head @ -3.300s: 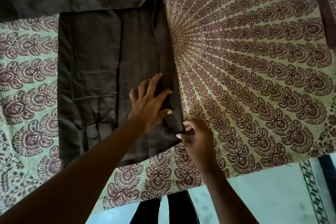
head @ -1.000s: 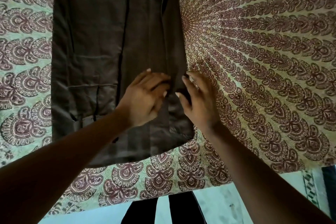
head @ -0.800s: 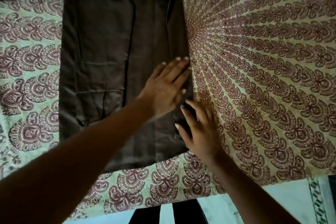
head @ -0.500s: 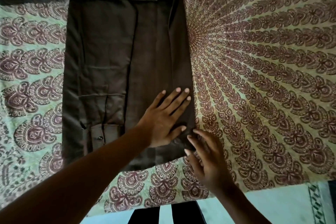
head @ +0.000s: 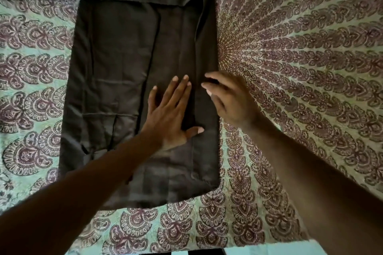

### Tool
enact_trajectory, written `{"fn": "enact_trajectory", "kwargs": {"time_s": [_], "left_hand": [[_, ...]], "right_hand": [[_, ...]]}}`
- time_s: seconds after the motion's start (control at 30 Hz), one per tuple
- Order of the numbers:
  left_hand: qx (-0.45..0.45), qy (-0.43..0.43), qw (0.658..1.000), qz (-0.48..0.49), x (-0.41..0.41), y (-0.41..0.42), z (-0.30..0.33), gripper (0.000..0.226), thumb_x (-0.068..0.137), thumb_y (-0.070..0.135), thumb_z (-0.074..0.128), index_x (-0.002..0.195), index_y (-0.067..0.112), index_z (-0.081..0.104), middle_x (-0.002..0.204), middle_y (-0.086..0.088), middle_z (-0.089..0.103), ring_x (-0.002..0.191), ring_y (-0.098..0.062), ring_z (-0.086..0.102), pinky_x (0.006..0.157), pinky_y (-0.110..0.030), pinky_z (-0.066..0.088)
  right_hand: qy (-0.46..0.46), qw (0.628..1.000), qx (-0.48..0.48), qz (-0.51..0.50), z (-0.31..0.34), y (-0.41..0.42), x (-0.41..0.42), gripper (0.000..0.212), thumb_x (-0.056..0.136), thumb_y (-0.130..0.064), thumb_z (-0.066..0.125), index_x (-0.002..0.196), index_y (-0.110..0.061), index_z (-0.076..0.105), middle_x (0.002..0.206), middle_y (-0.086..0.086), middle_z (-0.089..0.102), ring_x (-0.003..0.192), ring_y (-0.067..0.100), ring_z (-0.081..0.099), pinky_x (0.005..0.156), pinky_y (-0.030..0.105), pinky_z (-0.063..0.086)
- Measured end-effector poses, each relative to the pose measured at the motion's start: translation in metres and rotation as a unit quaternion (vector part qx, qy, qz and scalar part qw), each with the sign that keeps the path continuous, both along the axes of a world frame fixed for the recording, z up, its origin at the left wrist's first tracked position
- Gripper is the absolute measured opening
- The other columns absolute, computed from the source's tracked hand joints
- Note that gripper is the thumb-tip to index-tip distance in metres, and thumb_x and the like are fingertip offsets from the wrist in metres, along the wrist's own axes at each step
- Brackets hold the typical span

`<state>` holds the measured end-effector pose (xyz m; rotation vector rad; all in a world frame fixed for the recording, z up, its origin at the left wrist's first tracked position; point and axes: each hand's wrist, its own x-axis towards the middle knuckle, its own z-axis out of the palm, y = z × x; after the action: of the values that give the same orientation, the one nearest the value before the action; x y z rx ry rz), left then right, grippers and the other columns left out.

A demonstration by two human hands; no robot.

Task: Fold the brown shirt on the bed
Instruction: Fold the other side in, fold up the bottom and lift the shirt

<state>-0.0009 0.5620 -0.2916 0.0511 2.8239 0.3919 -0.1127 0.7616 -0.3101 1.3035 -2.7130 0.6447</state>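
The brown shirt point(head: 124, 93) lies flat on the bed, on the patterned bedspread point(head: 300, 68), left of the spread's radiating centre. Its body is folded into a long rectangle running away from me. A folded panel covers the left portion, and its edge forms a dark vertical line down the middle. The upper part of the garment extends sideways across the top of the view.

My left hand point(head: 172, 118) rests palm-down on the right half of the folded shirt. The fingers are straight and held close together, pointing away from me. The thumb is spread out to the right, flat on the cloth. This hand grips nothing.

My right hand point(head: 230, 101) is at the shirt's right edge, just beside the left hand and not touching it. Its fingers are loosely bent and point left over the edge of the fabric. The hand is motion-blurred, so I cannot tell whether the fingertips touch the cloth. No fabric is visibly pinched.

Both forearms enter from the bottom of the view.
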Motion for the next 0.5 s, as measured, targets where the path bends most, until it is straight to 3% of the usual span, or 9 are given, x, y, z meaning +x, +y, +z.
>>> {"fn": "enact_trajectory", "kwargs": {"time_s": [0.1, 0.2, 0.33, 0.5], "left_hand": [[-0.003, -0.041, 0.999, 0.014, -0.002, -0.005, 0.001, 0.13, 0.066, 0.094, 0.045, 0.163, 0.026, -0.008, 0.171, 0.01, -0.018, 0.158, -0.019, -0.016, 0.121, -0.067, 0.003], [0.004, -0.038, 0.999, 0.011, -0.004, -0.003, 0.004, 0.133, 0.063, 0.091, 0.055, 0.16, 0.035, -0.017, 0.168, 0.014, -0.026, 0.157, -0.02, -0.022, 0.119, -0.069, 0.0], [0.002, -0.051, 0.998, -0.039, -0.014, -0.007, 0.001, 0.131, 0.065, 0.092, 0.055, 0.158, 0.04, -0.022, 0.166, 0.014, -0.032, 0.155, -0.023, -0.026, 0.119, -0.069, -0.003], [0.001, -0.065, 0.997, -0.048, -0.016, -0.008, -0.001, 0.132, 0.066, 0.094, 0.055, 0.156, 0.04, -0.025, 0.165, 0.013, -0.033, 0.155, -0.023, -0.027, 0.119, -0.068, -0.005]], "right_hand": [[0.026, 0.999, 0.041, 0.012, -0.004, -0.01, -0.049, 0.042, 0.101, -0.043, 0.057, 0.126, -0.012, 0.071, 0.141, 0.011, 0.061, 0.128, 0.03, 0.058, 0.1, 0.051, 0.048], [0.034, 0.997, 0.07, -0.003, -0.003, -0.02, -0.091, 0.052, 0.099, -0.053, 0.054, 0.131, -0.014, 0.067, 0.146, 0.011, 0.056, 0.133, 0.032, 0.055, 0.102, 0.052, 0.047], [0.031, 0.996, 0.066, -0.041, -0.001, -0.032, -0.11, 0.046, 0.1, -0.046, 0.056, 0.129, -0.012, 0.067, 0.144, 0.014, 0.057, 0.133, 0.033, 0.054, 0.102, 0.052, 0.046], [0.052, 0.998, 0.036, 0.001, -0.009, -0.01, -0.064, 0.037, 0.101, -0.035, 0.06, 0.129, -0.011, 0.068, 0.146, 0.013, 0.057, 0.135, 0.031, 0.054, 0.1, 0.049, 0.044]]}}
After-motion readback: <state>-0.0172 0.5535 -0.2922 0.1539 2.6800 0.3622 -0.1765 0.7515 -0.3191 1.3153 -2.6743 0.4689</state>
